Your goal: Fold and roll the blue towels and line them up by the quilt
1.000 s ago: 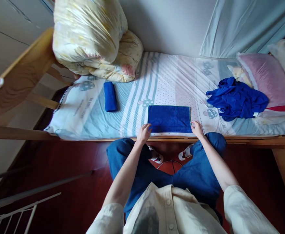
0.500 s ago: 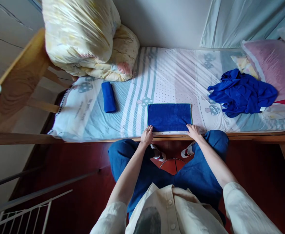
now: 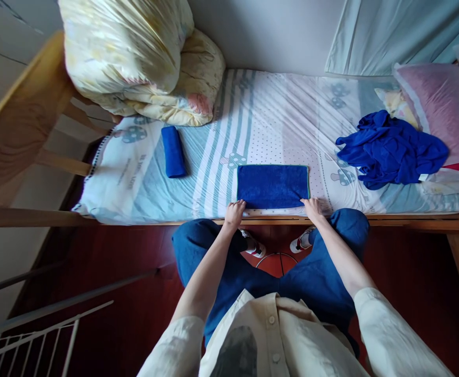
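Note:
A blue towel [image 3: 273, 186] with a thin green edge lies flat as a rectangle near the front edge of the bed. My left hand [image 3: 235, 212] pinches its near left corner. At the near right corner, the fingers of my right hand [image 3: 313, 208] are closed on the same towel. Further left on the sheet rests a rolled blue towel [image 3: 173, 152]. To the right is a crumpled heap of blue cloth [image 3: 392, 149] with a white tag showing.
The bed has a patterned sheet [image 3: 201, 173]. A yellowish quilt [image 3: 135, 63] is piled at the back left by the wooden bed end [image 3: 25, 99]. A pink pillow [image 3: 444, 104] lies at the right. A white metal rack [image 3: 36, 340] stands at lower left.
The camera view has shifted slightly. Both hands stay at the towel's near corners, and the towel lies much as before.

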`<state>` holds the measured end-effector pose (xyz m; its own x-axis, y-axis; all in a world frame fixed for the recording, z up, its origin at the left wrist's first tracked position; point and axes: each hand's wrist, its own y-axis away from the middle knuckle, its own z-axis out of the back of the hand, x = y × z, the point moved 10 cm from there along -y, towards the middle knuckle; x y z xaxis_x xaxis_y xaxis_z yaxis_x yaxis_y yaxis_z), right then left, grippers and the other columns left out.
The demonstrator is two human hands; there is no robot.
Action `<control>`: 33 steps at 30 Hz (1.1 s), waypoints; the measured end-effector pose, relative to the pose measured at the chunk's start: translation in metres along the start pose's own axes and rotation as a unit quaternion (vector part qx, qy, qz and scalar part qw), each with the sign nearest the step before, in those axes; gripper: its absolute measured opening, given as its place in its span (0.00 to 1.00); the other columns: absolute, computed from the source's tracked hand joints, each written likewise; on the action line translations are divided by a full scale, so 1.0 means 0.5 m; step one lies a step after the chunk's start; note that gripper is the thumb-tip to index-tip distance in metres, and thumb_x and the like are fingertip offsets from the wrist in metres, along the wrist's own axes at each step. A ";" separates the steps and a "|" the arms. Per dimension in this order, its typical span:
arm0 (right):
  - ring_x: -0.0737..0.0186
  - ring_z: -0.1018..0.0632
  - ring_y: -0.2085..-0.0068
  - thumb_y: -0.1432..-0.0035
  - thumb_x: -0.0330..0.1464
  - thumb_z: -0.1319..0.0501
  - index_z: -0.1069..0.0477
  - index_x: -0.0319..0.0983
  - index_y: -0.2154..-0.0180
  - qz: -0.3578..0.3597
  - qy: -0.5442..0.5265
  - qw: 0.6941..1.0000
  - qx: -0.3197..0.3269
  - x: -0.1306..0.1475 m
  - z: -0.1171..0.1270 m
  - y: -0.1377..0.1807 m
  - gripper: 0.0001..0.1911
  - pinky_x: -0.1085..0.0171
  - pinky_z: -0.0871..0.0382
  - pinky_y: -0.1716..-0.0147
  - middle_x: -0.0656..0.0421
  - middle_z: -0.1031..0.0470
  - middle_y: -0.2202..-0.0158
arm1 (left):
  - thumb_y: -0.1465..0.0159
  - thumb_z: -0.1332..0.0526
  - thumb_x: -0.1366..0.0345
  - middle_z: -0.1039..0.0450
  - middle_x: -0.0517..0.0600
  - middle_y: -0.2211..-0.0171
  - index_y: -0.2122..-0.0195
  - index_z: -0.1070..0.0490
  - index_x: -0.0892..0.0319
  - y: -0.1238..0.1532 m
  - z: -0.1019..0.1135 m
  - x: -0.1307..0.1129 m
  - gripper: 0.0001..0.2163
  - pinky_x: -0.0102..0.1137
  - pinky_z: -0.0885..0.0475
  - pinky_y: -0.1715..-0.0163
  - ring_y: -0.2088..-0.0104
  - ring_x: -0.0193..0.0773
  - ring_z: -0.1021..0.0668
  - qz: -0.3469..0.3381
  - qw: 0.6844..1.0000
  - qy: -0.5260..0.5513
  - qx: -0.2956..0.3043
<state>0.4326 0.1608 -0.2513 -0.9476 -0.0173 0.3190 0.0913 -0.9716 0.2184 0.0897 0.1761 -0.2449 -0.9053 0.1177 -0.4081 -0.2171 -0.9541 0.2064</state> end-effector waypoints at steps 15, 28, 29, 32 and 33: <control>0.52 0.19 0.49 0.40 0.22 0.39 0.18 0.46 0.49 -0.060 -0.041 0.995 0.063 0.015 0.058 0.068 0.22 0.60 0.29 0.46 0.54 0.17 0.53 | 0.39 0.45 0.76 0.18 0.58 0.55 0.51 0.19 0.57 0.099 0.038 0.033 0.20 0.38 0.26 0.45 0.51 0.48 0.18 0.065 0.998 0.008 0.005; 0.51 0.17 0.56 0.48 0.37 0.30 0.17 0.38 0.59 -0.132 -0.309 0.939 -0.068 -0.073 0.035 0.017 0.15 0.57 0.23 0.52 0.51 0.15 0.58 | 0.39 0.39 0.62 0.18 0.53 0.64 0.56 0.22 0.59 0.084 0.041 0.106 0.13 0.37 0.23 0.53 0.56 0.47 0.17 0.200 0.941 0.247 -0.119; 0.51 0.17 0.59 0.49 0.39 0.30 0.18 0.36 0.59 -0.137 -0.321 0.933 -0.084 -0.081 0.030 0.013 0.17 0.57 0.23 0.55 0.51 0.15 0.61 | 0.39 0.39 0.62 0.18 0.53 0.64 0.56 0.23 0.59 0.081 0.041 0.108 0.13 0.37 0.24 0.53 0.57 0.47 0.17 0.205 0.937 0.252 -0.128; 0.54 0.19 0.64 0.49 0.46 0.30 0.19 0.34 0.61 -0.145 -0.350 0.918 -0.122 -0.096 0.019 0.004 0.22 0.60 0.24 0.62 0.52 0.17 0.68 | 0.38 0.40 0.60 0.19 0.53 0.64 0.58 0.24 0.59 0.072 0.041 0.107 0.12 0.36 0.24 0.54 0.59 0.45 0.17 0.213 0.930 0.260 -0.146; 0.55 0.20 0.66 0.48 0.49 0.31 0.20 0.34 0.62 -0.145 -0.355 0.914 -0.131 -0.098 0.017 0.002 0.24 0.61 0.25 0.63 0.53 0.18 0.69 | 0.38 0.41 0.60 0.19 0.53 0.64 0.59 0.25 0.59 0.069 0.042 0.104 0.11 0.35 0.24 0.55 0.59 0.44 0.17 0.213 0.930 0.260 -0.150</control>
<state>0.4817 0.1628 -0.2591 -0.4750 0.3181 0.8205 -0.2972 -0.9356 0.1908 0.0274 0.1552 -0.2405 -0.5691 -0.3643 -0.7372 0.3031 -0.9263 0.2238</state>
